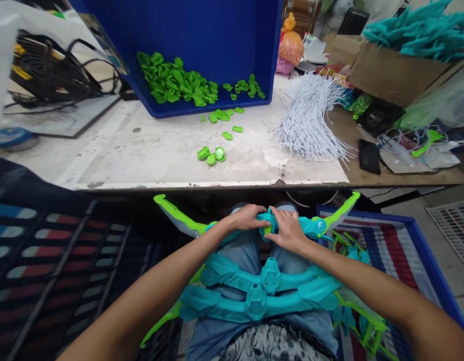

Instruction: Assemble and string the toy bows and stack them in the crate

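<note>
Both hands meet at the middle of a teal and green toy bow (310, 226), which lies across my knees below the table edge. My left hand (249, 217) grips its centre from the left, thumb and fingers closed on it. From the other side my right hand (288, 229) is closed round the same centre. A small green piece (267, 229) shows between the hands; the fingers partly hide how it sits. Closer to me, two more teal toy bows rest on my lap, one (232, 273) behind the other (284, 305).
A tilted blue bin (212, 108) with green plastic pieces (175, 77) stands on the table (149, 150); several loose pieces lie before it. White cords (310, 118), a phone (369, 156) and a cardboard box (390, 72) of teal parts are rightward. Crates (58, 265) flank my legs.
</note>
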`<state>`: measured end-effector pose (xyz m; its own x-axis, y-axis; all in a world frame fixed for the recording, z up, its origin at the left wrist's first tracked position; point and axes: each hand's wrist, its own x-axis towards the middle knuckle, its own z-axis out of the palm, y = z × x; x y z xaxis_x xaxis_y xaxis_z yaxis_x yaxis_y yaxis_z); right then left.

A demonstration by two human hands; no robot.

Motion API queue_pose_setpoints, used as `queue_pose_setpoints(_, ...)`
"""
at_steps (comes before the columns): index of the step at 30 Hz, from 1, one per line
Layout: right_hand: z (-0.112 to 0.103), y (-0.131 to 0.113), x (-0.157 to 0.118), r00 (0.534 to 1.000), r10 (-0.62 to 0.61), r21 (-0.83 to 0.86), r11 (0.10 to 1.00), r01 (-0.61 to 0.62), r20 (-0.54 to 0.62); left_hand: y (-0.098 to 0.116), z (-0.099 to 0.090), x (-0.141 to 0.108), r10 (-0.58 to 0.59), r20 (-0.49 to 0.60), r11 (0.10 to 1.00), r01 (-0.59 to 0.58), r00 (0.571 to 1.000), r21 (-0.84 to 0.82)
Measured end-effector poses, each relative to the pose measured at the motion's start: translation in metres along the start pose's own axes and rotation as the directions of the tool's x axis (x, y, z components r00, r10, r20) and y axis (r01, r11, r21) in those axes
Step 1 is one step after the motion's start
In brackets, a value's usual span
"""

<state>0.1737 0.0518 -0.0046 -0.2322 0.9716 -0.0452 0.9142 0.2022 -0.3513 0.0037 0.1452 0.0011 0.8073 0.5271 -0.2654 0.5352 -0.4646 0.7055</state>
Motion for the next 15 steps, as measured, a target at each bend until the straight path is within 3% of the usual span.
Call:
queue_pose_setpoints(4, -0.003, 0.001, -0.009, 0.99, -0.14, 0.016, 0.99, 0.14, -0.012, 0.013, 0.002, -0.014, -0.019, 0.011, 0.993, 0.018, 1.0, 0.115)
queue_pose_setpoints(6, -0.019, 0.004, -0.01, 0.977, -0.203, 0.094, 0.974, 0.209, -0.063, 0.019, 0.009, -0.025, 0.008, -0.058, 0.983, 0.003, 0.998, 0.183)
queue_pose_setpoints(8, -0.047, 0.014, -0.008, 0.96, -0.189, 0.14, 0.965, 0.22, -0.206, 0.022, 0.02, -0.038, 0.109, -0.188, 0.948, -0.045, 0.976, 0.316)
queue_pose_setpoints(10, -0.083, 0.035, -0.001, 0.917, -0.044, 0.106, 0.99, 0.093, -0.396, 0.019, 0.034, -0.048, 0.264, -0.313, 0.869, -0.084, 0.912, 0.488)
queue_pose_setpoints(12, -0.12, 0.068, 0.012, 0.836, 0.161, 0.028, 0.985, -0.173, -0.525, 0.012, 0.047, -0.055, 0.37, -0.394, 0.789, -0.061, 0.841, 0.611)
queue_pose_setpoints(14, -0.149, 0.104, 0.028, 0.786, 0.351, -0.057, 0.897, -0.438, -0.509, 0.003, 0.059, -0.058, 0.398, -0.436, 0.748, -0.011, 0.807, 0.664)
queue_pose_setpoints(15, -0.158, 0.121, 0.036, 0.772, 0.422, -0.078, 0.854, -0.515, -0.476, 0.0, 0.064, -0.059, 0.389, -0.445, 0.738, 0.016, 0.807, 0.674)
